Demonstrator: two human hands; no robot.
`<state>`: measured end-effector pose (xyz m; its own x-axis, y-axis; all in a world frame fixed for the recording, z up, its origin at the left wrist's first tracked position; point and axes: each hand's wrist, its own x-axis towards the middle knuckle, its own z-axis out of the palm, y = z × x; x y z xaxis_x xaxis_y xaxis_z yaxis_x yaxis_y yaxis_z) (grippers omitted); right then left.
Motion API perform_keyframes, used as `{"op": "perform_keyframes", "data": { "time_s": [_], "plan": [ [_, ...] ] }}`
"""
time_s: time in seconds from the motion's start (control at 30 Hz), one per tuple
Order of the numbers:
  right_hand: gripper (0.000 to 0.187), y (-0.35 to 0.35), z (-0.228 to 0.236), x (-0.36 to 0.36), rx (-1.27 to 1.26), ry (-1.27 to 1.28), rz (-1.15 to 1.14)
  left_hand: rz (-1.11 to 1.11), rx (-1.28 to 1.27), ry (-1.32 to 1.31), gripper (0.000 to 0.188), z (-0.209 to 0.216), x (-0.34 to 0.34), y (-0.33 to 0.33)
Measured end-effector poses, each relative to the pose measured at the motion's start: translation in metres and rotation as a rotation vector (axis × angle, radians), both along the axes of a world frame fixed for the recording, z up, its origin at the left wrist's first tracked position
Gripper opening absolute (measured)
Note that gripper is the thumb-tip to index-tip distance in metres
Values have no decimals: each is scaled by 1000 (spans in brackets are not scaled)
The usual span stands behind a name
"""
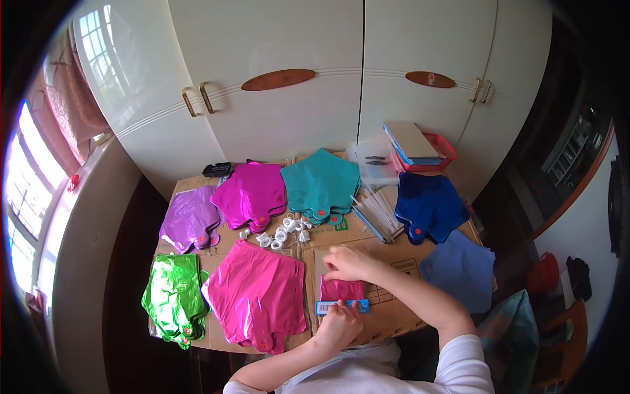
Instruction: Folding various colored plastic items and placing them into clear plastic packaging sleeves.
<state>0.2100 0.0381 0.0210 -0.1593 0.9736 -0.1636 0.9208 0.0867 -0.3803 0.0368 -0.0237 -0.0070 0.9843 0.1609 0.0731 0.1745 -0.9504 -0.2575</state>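
Near the table's front edge lies a folded piece of pink foil [342, 290] with a blue strip [342, 307] bearing a barcode along its near side. My left hand [340, 324] is closed at that strip, fingertips pressed on it. Just beyond the foil is my right hand [349, 264], its fingers curled together; what they pinch, if anything, is too small to make out. To the left of both hands rests a large stack of pink star-shaped foil balloons [259, 295], lying flat.
Cardboard [387, 314] covers the table. More flat foil balloons lie around: green [172, 292], lilac [188, 215], magenta [251, 192], teal [321, 184], dark blue [430, 203] and pale blue [459, 270]. White ribbon coils [283, 233], white sticks [379, 213] and a red basket [445, 154] sit farther back.
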Motion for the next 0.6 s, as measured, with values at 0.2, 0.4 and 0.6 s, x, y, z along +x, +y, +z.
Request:
{"op": "perform_keyframes", "data": {
  "time_s": [0.2,0.4,0.6],
  "plan": [
    [37,19,-55,-28,622,-16,85,26,-38,-111,28,1,2,2],
    [33,15,-59,-25,838,23,91,41,-107,-126,26,11,6,10],
    [27,66,-10,52,960,221,-108,65,-84,-51,25,7,11,8]
  ]
}}
